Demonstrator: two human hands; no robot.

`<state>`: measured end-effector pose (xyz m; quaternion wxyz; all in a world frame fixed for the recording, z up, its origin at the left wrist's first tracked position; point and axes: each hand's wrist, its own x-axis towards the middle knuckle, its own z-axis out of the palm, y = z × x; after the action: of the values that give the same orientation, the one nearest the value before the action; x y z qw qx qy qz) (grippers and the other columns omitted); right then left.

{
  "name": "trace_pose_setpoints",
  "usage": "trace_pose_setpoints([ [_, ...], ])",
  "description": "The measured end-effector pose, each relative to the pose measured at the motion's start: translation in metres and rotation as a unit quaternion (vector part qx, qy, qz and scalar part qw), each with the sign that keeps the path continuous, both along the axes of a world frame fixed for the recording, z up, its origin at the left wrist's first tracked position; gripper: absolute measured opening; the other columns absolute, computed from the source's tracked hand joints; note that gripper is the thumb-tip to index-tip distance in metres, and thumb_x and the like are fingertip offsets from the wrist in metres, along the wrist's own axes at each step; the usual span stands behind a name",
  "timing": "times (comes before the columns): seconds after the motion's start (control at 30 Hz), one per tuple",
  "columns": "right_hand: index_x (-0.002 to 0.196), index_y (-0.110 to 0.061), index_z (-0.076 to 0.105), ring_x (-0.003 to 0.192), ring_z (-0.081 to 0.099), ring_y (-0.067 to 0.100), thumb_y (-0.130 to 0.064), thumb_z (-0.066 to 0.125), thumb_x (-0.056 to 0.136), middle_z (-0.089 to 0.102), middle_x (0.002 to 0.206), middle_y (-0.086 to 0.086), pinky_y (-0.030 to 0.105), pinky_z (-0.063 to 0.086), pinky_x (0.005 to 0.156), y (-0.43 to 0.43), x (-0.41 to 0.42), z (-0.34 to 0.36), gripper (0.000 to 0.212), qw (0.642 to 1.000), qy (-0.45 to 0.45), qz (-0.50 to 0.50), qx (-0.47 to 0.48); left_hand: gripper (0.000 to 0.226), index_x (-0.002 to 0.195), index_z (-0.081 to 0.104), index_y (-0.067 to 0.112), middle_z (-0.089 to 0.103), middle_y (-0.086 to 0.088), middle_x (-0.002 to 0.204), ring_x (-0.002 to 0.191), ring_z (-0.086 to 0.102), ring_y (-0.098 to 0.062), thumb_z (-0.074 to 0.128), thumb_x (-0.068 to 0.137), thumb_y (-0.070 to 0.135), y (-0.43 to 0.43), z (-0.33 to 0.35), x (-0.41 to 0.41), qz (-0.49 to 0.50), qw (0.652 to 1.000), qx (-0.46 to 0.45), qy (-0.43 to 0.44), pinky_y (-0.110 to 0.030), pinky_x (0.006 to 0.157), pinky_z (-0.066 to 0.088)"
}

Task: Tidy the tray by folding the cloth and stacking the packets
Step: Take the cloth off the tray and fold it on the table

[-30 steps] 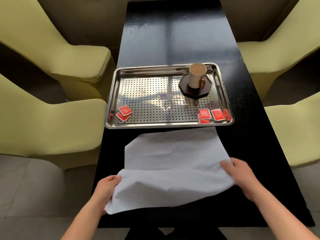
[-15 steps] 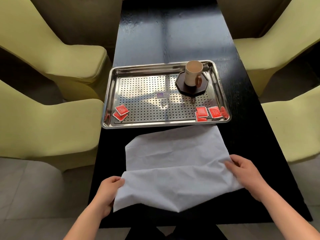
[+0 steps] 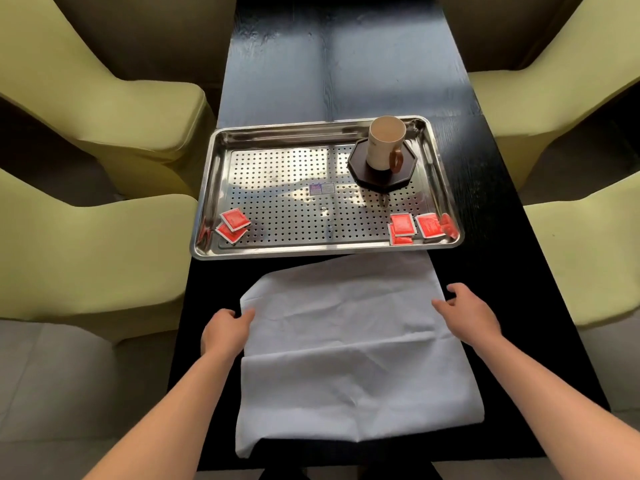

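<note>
A white cloth (image 3: 349, 344) lies spread on the black table (image 3: 346, 64), reaching from the tray's near rim to the table's near edge, with a crease across its middle. My left hand (image 3: 225, 332) curls on the cloth's left edge about halfway along. My right hand (image 3: 467, 313) rests at the right edge, its fingers spread and its thumb lifted. The steel perforated tray (image 3: 214, 174) holds several red packets: two overlapping at the near left (image 3: 233, 223), and a loose group at the near right (image 3: 415, 227).
A cream mug (image 3: 384, 143) stands on a dark octagonal coaster (image 3: 408, 171) in the tray's far right corner. Yellow-green chairs (image 3: 104, 237) line both sides of the narrow table. A small label (image 3: 322, 188) sits at the tray's centre.
The cloth's near edge, held up before, now lies flat on the table. Both hands have let go of the near corners and moved forward to the cloth's side edges.
</note>
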<state>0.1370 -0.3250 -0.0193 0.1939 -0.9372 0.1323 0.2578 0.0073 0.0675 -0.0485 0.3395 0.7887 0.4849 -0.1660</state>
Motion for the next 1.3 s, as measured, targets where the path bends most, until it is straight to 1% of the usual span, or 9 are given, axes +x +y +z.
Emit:
trace_pose_setpoints([
  [0.1, 0.129, -0.013, 0.056, 0.107, 0.062, 0.031, -0.042, 0.058, 0.096, 0.066, 0.120, 0.009, 0.038, 0.048, 0.078, 0.013, 0.014, -0.012, 0.044, 0.999, -0.008, -0.024, 0.022, 0.037, 0.082, 0.062, 0.013, 0.065, -0.006, 0.081, 0.085, 0.064, -0.034, 0.064, 0.089, 0.049, 0.003, -0.013, 0.025, 0.031, 0.999, 0.017, -0.035, -0.036, 0.069, 0.047],
  [0.2, 0.082, -0.014, 0.060, 0.074, 0.062, 0.026, -0.029, 0.059, 0.092, 0.067, 0.080, 0.007, 0.038, 0.048, 0.064, 0.017, 0.007, -0.021, 0.018, 0.999, -0.027, -0.016, 0.011, 0.033, 0.064, 0.061, 0.015, 0.063, -0.006, 0.067, 0.071, 0.062, -0.031, 0.068, 0.088, 0.036, 0.009, -0.021, 0.038, 0.045, 0.995, 0.024, -0.081, -0.033, 0.060, 0.042],
  [0.37, 0.073, -0.021, 0.056, 0.061, 0.057, 0.020, -0.029, 0.061, 0.091, 0.059, 0.062, -0.002, 0.032, 0.039, 0.053, 0.011, -0.024, -0.033, 0.020, 0.999, -0.038, -0.022, 0.027, 0.020, 0.076, 0.066, 0.019, 0.062, 0.004, 0.071, 0.079, 0.064, -0.029, 0.068, 0.090, 0.033, 0.028, -0.016, 0.050, 0.076, 0.981, 0.069, -0.164, -0.030, 0.056, 0.037],
  [0.43, 0.090, -0.023, 0.063, 0.073, 0.062, 0.018, -0.031, 0.064, 0.091, 0.065, 0.072, -0.005, 0.035, 0.049, 0.063, 0.004, -0.030, -0.033, 0.008, 0.995, -0.052, -0.066, 0.055, 0.017, 0.104, 0.069, 0.017, 0.064, 0.001, 0.088, 0.089, 0.063, -0.028, 0.069, 0.091, 0.028, 0.026, -0.015, 0.046, 0.065, 0.985, 0.041, -0.154, -0.033, 0.068, 0.046],
  [0.53, 0.112, -0.023, 0.063, 0.086, 0.068, 0.021, -0.031, 0.067, 0.092, 0.069, 0.089, -0.004, 0.048, 0.057, 0.084, -0.010, -0.041, -0.031, 0.023, 0.979, -0.059, -0.153, 0.120, 0.044, 0.130, 0.057, 0.016, 0.059, -0.008, 0.116, 0.101, 0.061, -0.030, 0.070, 0.089, 0.021, 0.016, -0.014, 0.021, 0.059, 0.989, -0.008, -0.139, -0.043, 0.087, 0.052],
  [0.87, 0.106, -0.027, 0.064, 0.092, 0.066, 0.020, -0.031, 0.067, 0.092, 0.070, 0.096, -0.005, 0.043, 0.056, 0.081, -0.034, -0.152, -0.013, 0.015, 0.981, 0.007, -0.162, 0.106, 0.056, 0.141, 0.049, 0.017, 0.055, -0.009, 0.126, 0.093, 0.054, -0.021, 0.066, 0.091, 0.035, 0.009, -0.007, -0.122, -0.040, 0.999, -0.002, 0.001, -0.038, 0.076, 0.045],
  [1.07, 0.091, -0.018, 0.066, 0.080, 0.060, 0.014, -0.034, 0.065, 0.093, 0.068, 0.089, -0.001, 0.036, 0.049, 0.069, -0.020, -0.202, -0.011, 0.016, 0.982, 0.014, -0.172, 0.071, 0.064, 0.141, 0.044, 0.014, 0.059, -0.006, 0.102, 0.089, 0.059, -0.026, 0.069, 0.088, 0.038, -0.002, -0.001, -0.146, -0.073, 0.997, -0.020, 0.029, -0.042, 0.077, 0.050],
  [1.17, 0.084, -0.016, 0.068, 0.078, 0.065, 0.022, -0.034, 0.071, 0.089, 0.071, 0.083, 0.003, 0.038, 0.051, 0.070, -0.014, -0.204, -0.004, 0.019, 0.975, 0.048, -0.185, 0.115, 0.062, 0.139, 0.046, 0.013, 0.064, -0.002, 0.093, 0.088, 0.062, -0.026, 0.072, 0.087, 0.032, -0.002, 0.003, -0.145, -0.030, 0.998, -0.061, 0.016, -0.041, 0.073, 0.049],
  [1.3, 0.090, -0.020, 0.076, 0.086, 0.070, 0.018, -0.012, 0.079, 0.078, 0.076, 0.087, 0.000, 0.043, 0.055, 0.084, -0.023, -0.198, 0.008, 0.015, 0.971, 0.110, -0.086, 0.193, 0.044, 0.126, 0.061, 0.009, 0.071, -0.009, 0.111, 0.091, 0.070, -0.030, 0.076, 0.085, 0.018, 0.006, 0.000, -0.156, 0.084, 0.978, -0.189, -0.005, -0.042, 0.074, 0.055],
])
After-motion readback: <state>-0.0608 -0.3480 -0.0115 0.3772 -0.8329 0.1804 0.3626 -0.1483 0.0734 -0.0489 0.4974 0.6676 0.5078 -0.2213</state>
